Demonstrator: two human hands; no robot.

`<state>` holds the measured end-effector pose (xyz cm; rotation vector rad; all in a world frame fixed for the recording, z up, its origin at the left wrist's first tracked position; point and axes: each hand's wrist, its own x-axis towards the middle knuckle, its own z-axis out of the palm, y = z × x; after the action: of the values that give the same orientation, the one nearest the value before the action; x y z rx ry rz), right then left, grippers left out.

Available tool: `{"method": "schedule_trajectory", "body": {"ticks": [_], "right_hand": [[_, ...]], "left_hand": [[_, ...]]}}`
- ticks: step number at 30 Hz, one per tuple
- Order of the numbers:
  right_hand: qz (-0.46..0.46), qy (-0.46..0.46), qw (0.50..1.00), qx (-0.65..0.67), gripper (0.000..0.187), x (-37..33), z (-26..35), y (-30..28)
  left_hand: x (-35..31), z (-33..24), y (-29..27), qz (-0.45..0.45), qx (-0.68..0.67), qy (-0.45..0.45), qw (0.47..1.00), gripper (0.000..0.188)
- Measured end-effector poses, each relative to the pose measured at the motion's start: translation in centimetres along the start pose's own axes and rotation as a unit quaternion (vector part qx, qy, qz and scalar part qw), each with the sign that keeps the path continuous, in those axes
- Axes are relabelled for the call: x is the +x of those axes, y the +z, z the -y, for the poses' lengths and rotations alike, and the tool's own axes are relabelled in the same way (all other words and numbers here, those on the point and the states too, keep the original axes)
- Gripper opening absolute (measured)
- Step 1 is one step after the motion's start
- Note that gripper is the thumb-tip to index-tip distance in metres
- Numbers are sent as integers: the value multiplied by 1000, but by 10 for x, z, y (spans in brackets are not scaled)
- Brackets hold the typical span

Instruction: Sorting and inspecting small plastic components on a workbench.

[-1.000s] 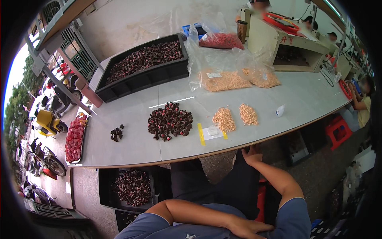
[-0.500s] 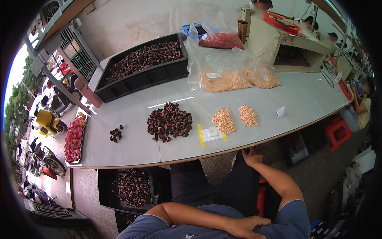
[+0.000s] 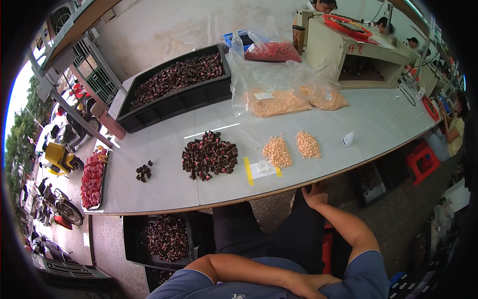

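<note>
My left hand [image 3: 307, 285] lies across my belly by the lower edge, fingers stretched and partly hidden. My right hand [image 3: 315, 195] rests on my right knee under the table edge, thumb and fingers apart. Neither visibly holds anything. On the grey table [image 3: 164, 192] lie a heap of dark chunks with pink-red bits [image 3: 209, 155] and a small cluster of dark chunks [image 3: 144, 172]. Right of them are two piles of pale beige granules, the nearer pile [image 3: 277, 152] and another pile [image 3: 308, 144]. A small clear container [image 3: 263, 167] sits on a white card with yellow tape [image 3: 250, 172].
A black tray [image 3: 174, 104] of dark chunks stands behind, beside clear bags of granules [image 3: 281, 103]. A tray of red pieces [image 3: 93, 179] sits at the left edge. Below are a black bin [image 3: 132, 244] and red stool [image 3: 423, 163]. People work at far right.
The view has shifted slightly, so the table things appear a little further left. My left hand has slid slightly, showing less of its fingers. My right hand has stayed on the knee.
</note>
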<state>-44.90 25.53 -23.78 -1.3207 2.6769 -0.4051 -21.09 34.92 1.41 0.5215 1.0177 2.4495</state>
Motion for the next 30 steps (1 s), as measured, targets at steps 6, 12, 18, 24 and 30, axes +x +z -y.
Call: {"method": "schedule_trajectory", "body": {"ticks": [6,12,18,24,30], "right_hand": [[18,11,1000,13,72,2,3,-6],[13,6,1000,-7,71,1,0,1],[28,11,1000,-6,69,2,5,-4],[-7,-6,1000,-2,66,1,-5,5],[-12,-9,1000,-5,65,1,-4,6]], "left_hand": [[-8,-2,5,-100,40,37,993,64],[-8,-11,3,-52,129,1,990,68],[0,-5,-7,47,142,-24,988,78],[10,0,-3,62,7,-32,998,75],[4,-15,5,-10,-31,0,999,76]]}}
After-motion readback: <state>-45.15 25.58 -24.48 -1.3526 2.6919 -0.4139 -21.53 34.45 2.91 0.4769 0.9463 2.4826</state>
